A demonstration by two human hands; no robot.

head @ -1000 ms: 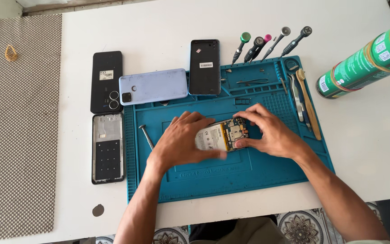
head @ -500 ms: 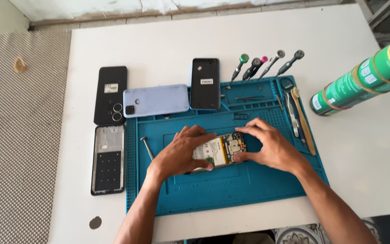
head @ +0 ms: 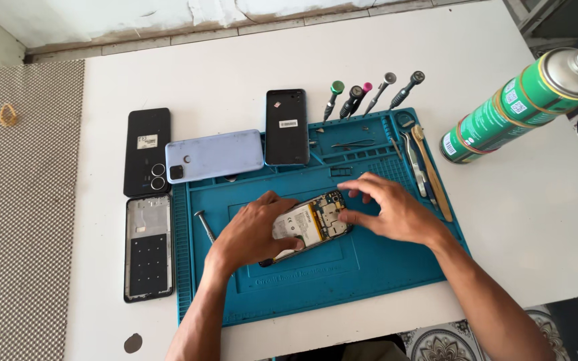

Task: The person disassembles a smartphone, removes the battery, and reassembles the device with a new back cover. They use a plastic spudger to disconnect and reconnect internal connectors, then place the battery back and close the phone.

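An opened phone (head: 316,224) with its battery and circuit board showing lies on the blue repair mat (head: 369,274). My left hand (head: 252,230) rests over the phone's lower end and holds it down against the mat. My right hand (head: 386,210) is at the phone's upper end, thumb touching the circuit board, the other fingers spread above it. A small screwdriver (head: 204,224) lies on the mat just left of my left hand.
Left of the mat lie a black phone (head: 147,151), a light blue back cover (head: 214,156) and an empty phone frame (head: 148,247). Another black phone (head: 287,126), several screwdrivers (head: 369,92), tweezers and a brush (head: 429,170) sit along the mat's top and right. A green spray can (head: 523,103) stands at right.
My right hand's fingers have lifted and spread over the phone's upper end. My left hand stays on the phone. The view has shifted.
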